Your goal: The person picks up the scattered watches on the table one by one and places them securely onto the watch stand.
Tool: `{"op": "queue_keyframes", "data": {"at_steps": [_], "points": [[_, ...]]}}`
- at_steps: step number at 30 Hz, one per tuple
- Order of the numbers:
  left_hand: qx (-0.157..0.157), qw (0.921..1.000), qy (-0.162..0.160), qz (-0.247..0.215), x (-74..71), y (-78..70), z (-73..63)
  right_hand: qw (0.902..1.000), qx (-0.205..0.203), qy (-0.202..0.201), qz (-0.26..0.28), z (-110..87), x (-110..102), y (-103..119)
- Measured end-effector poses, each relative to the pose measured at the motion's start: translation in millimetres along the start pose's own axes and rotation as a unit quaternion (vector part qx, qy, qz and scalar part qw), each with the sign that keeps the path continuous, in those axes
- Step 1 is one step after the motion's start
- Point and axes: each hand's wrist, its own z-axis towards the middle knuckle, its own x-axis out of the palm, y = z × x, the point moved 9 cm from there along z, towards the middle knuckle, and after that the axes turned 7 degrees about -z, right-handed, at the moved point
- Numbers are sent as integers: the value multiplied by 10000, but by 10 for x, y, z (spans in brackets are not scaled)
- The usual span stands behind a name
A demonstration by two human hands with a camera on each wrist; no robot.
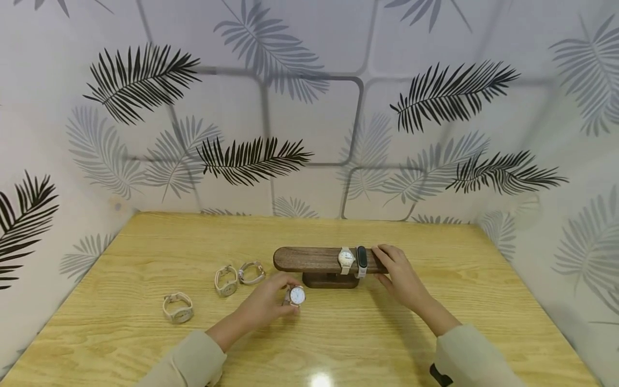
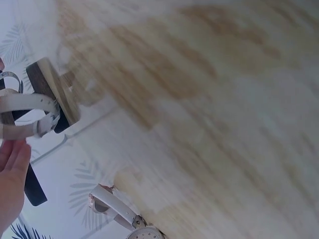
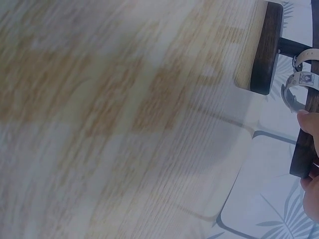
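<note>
My left hand (image 1: 267,305) pinches a wristwatch (image 1: 297,295) with a round white dial, just in front of a dark wooden watch stand (image 1: 306,260). In the left wrist view the pale strap (image 2: 30,103) of that watch loops out past the fingers. On the stand's bar hang a cream-strapped watch (image 1: 346,258) and, beside it, a black-faced fitness band (image 1: 361,257). The right hand (image 1: 398,276) grips the bar's right end, thumb in front and fingers over the top. The right wrist view shows the stand's base (image 3: 267,48) on the table.
Left of the stand, three more watches lie on the wooden table (image 1: 387,344): a cream one (image 1: 178,308), another pale one (image 1: 225,281) and a pinkish one (image 1: 252,273). Behind the table rises a leaf-patterned backdrop (image 1: 309,118).
</note>
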Motion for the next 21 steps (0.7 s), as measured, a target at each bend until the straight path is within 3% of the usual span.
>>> {"op": "queue_keyframes", "data": {"at_steps": [6,12,21], "points": [[386,9973,-607,147,-100,-67,-15,10000,38,45,16,3,-4,4],[592,9944,-861,183,-156,-133,-20,10000,28,16,13,2,-7,2],[481,9909,-1253,46,-238,-72,-68,10000,17,14,16,-1,-2,9]]}}
